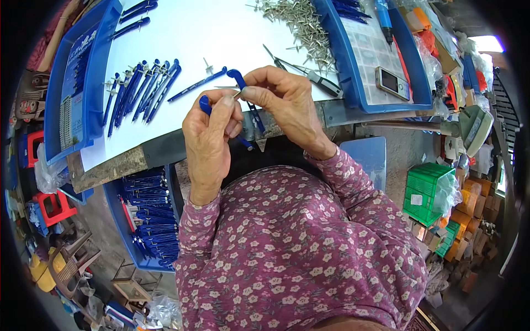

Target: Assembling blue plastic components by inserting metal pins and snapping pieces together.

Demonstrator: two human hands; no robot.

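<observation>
Close to the table's front edge, my two hands meet with fingertips nearly touching. My left hand is closed round a slim blue plastic piece, whose rounded end sticks up by the thumb. A second blue piece with a hooked end is pinched in my right hand; its slotted shank hangs below the fingers. Something small and metallic shows between the thumbs, too small to name. Just beyond my hands a loose blue piece lies on the white sheet, beside a small metal pin part.
Several blue pieces with metal parts lie in a row at left. A heap of metal pins and pliers are at right. Blue trays flank the sheet; a phone rests in the right one. A lower bin holds blue pieces.
</observation>
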